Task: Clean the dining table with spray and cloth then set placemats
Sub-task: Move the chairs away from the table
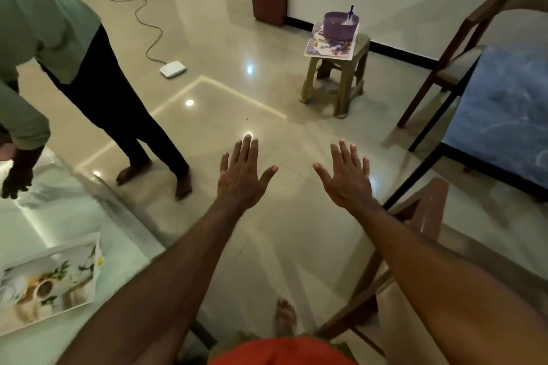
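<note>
Hands: left hand (241,176) and right hand (347,178) spread flat, empty; I judge the printed floral placemat (52,278) on the glass bench (74,216), left of them, already set.

Glossy tiled floor (225,38); stool (338,83) seemingly plastic.

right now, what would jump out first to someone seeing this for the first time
Two bare hands, the left hand and the right hand, held out flat with fingers spread over the shiny floor, holding nothing. Beyond them a small stool carries a purple basket on placemats. At the left, another person stands by a glass table.
</note>
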